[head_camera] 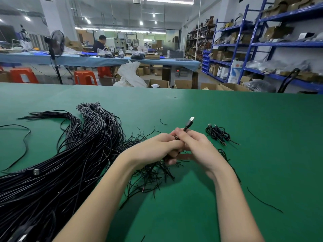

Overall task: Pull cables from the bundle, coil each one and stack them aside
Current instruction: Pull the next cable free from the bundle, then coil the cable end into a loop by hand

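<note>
one cable bundle, two hands, three stools

both hands holding cable, bundle left

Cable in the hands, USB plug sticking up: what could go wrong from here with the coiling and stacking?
1. Both hands, left and right, work the cable right over the loose wire ends; a stray strand could get wound into the coil.
2. The cable's tail trails off to the right; it may snag or drag as it winds.
3. The coiled stack looks loose, with ends sticking out; adding another coil could tangle or unravel it.
</note>
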